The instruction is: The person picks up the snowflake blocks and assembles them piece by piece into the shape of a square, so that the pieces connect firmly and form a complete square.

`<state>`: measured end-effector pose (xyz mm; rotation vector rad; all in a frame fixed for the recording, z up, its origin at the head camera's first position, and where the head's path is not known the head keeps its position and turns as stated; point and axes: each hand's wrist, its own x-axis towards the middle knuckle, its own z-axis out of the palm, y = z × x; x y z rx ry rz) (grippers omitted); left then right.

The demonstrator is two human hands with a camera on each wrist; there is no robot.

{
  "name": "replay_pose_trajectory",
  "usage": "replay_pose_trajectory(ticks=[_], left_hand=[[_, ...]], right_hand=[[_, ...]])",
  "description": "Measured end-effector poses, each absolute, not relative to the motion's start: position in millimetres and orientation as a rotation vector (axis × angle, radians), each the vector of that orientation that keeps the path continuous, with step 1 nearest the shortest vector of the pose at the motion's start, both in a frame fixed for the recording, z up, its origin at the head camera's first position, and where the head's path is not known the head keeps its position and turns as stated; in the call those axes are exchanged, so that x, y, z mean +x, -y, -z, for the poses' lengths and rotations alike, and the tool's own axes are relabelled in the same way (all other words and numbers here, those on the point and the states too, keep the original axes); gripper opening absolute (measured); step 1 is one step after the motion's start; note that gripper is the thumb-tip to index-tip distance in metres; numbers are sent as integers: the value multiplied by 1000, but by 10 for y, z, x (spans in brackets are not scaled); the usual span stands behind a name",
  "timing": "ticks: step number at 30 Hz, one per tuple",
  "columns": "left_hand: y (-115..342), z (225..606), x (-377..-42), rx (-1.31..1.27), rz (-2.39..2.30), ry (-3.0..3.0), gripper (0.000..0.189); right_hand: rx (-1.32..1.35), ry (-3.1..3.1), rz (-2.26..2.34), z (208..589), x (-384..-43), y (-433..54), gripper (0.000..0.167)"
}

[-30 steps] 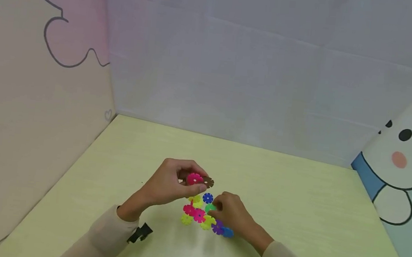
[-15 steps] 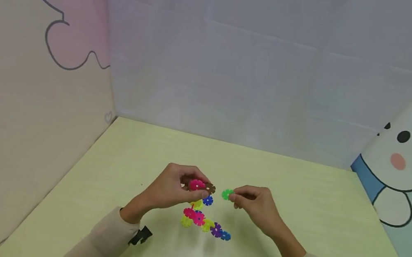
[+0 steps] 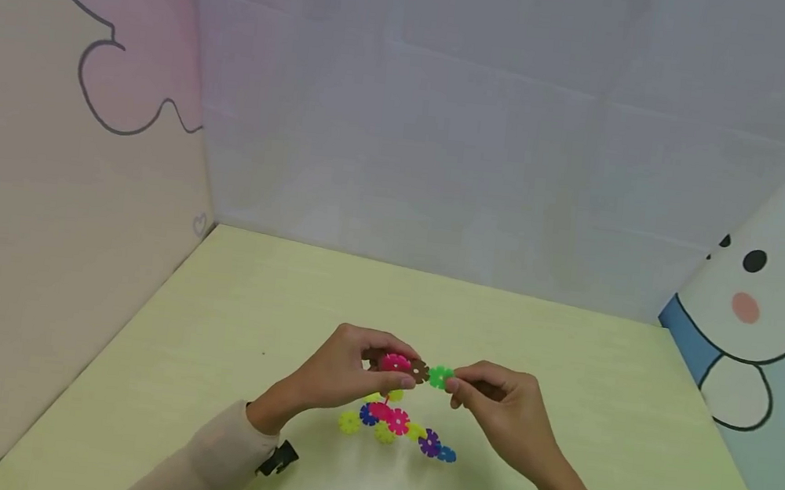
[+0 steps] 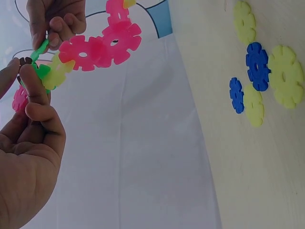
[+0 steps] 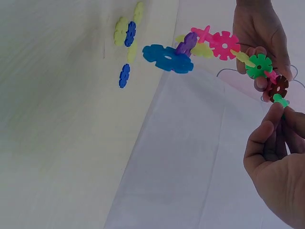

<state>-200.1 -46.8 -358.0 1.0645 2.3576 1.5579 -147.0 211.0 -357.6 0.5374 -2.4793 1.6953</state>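
In the head view, the left hand pinches the flower chain by its top end, up over the tabletop. The right hand pinches one green flower between its fingers. Half a second ago there was a gap; now the green flower is right up against the brown flower, so the chain's end and the new piece meet. I can't tell if they are stuck together. In the left wrist view, five loose flowers lie on the tabletop: three yellow flowers and two blue flowers. In the right wrist view, I count one purple flower and one sky-blue flower at the chain's far end, and one brown.
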Motion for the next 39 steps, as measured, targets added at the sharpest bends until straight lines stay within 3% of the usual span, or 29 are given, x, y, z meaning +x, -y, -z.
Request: replay_pose_trajectory(ticks=[28, 34, 39], left_hand=[[509, 3651, -1978, 984, -1617, -2247, 23], [636, 3658, -1953, 938, -1592, -2281, 22], [732, 3626, -1890, 868, -1610, -2229, 22]], right_hand=[[655, 2293, -1417, 3713, -1470, -1835, 15], [754, 2403, -1594, 3682, -1548, -1838, 9], [925, 2540, -1944, 3742, -1812, -2008, 18]])
